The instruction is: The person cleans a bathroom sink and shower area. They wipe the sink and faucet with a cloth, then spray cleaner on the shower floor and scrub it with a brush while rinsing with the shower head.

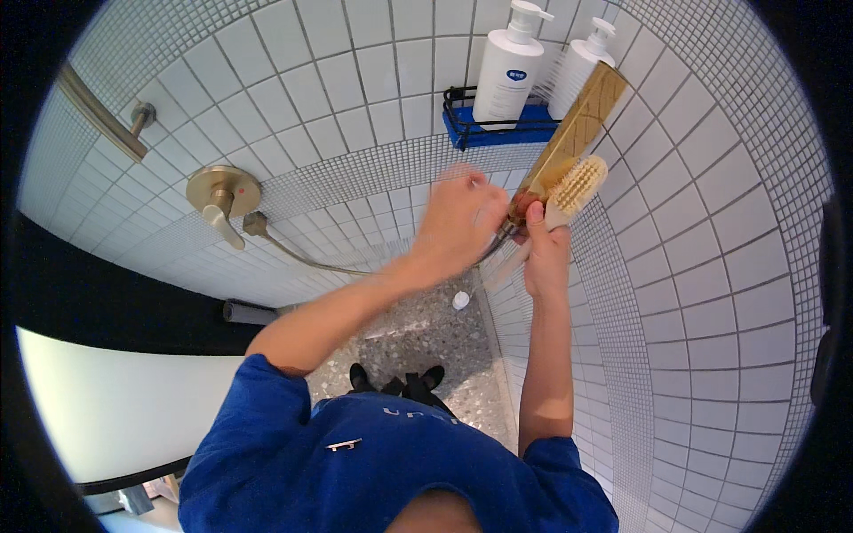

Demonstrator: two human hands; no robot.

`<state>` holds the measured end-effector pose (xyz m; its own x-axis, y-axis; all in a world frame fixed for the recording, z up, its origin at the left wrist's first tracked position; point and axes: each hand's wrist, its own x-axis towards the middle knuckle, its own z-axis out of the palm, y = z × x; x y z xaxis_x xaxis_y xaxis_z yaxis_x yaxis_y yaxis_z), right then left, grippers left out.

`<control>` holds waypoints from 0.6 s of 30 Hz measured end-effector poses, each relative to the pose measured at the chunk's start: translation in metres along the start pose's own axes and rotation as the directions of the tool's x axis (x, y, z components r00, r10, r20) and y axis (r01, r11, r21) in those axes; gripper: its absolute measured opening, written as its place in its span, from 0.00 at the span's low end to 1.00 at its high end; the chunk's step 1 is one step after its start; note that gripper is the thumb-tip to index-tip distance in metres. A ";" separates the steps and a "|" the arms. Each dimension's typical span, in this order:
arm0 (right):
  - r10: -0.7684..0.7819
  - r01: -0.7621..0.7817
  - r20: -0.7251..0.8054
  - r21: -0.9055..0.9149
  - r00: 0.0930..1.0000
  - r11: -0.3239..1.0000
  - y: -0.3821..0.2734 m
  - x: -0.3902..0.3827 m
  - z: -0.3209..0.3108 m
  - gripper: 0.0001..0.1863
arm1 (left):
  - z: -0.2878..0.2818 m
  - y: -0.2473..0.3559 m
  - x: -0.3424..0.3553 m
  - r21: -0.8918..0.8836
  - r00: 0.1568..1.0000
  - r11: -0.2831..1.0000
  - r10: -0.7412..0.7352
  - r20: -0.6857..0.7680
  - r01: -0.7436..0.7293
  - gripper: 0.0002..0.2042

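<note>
My right hand (546,253) is closed round the pale handle of a scrub brush (577,188), with its thumb along the handle. The brush's cream bristles point up beside a long, flat, gold-coloured shower piece (577,120), which runs up along the wall corner. My left hand (462,218) is smeared by motion just left of that piece's lower end. Its fingers are too blurred to tell whether they grip anything. Below the gold piece, a metal shower hose (311,261) passes behind my left forearm to a wall outlet.
A black wire shelf (458,124) with a blue base holds a white pump bottle (508,75) and a second pump bottle (582,67). On the left wall are a brass mixer valve (222,195) and a curved rail (102,111). A small white object (460,300) lies on the speckled floor (409,333).
</note>
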<state>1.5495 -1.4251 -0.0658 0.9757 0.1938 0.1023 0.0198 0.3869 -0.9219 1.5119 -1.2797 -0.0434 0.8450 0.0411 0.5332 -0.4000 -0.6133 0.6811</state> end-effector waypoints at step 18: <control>-0.063 0.057 -0.213 -0.031 0.975 0.998 -0.005 0.007 -0.019 0.18 | -0.026 -0.046 0.164 -0.403 0.987 0.909 -0.149 -0.068 0.109 0.25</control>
<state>1.5605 -1.4425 -0.0673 0.9966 -0.0272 0.0780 0.0825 0.3692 -0.9257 1.6593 -1.2242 0.0259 0.8690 0.1852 0.4588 -0.4141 -0.2354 0.8793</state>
